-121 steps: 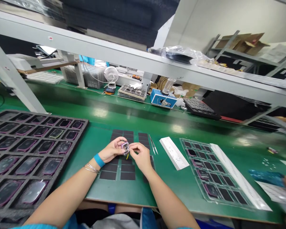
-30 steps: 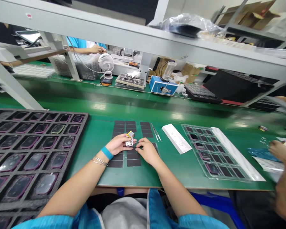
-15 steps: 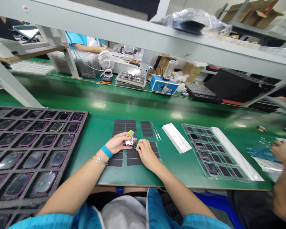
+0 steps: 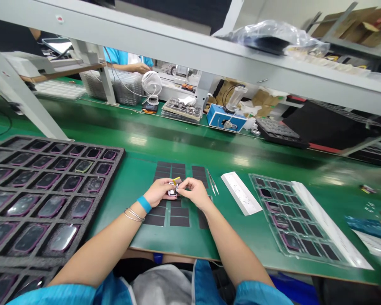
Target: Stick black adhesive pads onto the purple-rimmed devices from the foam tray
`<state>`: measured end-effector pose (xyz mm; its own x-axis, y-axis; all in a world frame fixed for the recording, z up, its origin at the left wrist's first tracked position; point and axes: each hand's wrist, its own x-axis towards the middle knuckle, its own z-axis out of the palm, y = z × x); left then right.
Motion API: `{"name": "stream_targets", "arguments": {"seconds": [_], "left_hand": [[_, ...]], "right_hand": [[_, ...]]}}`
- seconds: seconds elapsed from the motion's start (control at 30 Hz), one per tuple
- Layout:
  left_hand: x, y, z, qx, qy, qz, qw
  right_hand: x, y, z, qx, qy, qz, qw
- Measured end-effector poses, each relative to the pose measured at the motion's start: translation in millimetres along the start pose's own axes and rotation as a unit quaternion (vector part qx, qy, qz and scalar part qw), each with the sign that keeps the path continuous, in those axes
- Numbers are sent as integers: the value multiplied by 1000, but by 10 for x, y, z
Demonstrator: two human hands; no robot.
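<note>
Head view: A small silver-framed device (image 4: 172,192) with a yellow tab (image 4: 177,180) sits pinched between the thumb and fingers of a worker's left hand (image 4: 157,192), above black rectangles (image 4: 179,221) on a green worktop (image 4: 235,237). The right hand (image 4: 195,192) bends its fingertips close to the device's edge; whether they grip any part cannot be told. Tweezers (image 4: 213,183) lie near, beside a white block (image 4: 241,193).

From where I watch, I can read no words, brands or numbers. At the far left, on the pale shelf beam (image 4: 190,55), I see a small white-and-red sticker (image 4: 60,18), too tiny for me to make out.
</note>
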<state>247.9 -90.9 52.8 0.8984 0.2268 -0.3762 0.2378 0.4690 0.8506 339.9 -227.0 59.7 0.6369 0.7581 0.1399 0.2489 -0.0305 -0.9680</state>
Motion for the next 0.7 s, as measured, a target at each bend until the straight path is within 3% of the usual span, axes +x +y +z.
{"name": "stream_targets", "arguments": {"seconds": [0.13, 0.43, 0.7], "left_hand": [[3, -2, 6, 17, 2, 2, 1000], [23, -29, -6, 20, 0, 5, 1000], [26, -32, -3, 15, -2, 2, 1000]], "right_hand": [[-50, 159, 78, 21, 13, -17, 1000], [-100, 120, 120, -23, -11, -54, 998], [-115, 85, 148, -50, 11, -56, 997]]}}
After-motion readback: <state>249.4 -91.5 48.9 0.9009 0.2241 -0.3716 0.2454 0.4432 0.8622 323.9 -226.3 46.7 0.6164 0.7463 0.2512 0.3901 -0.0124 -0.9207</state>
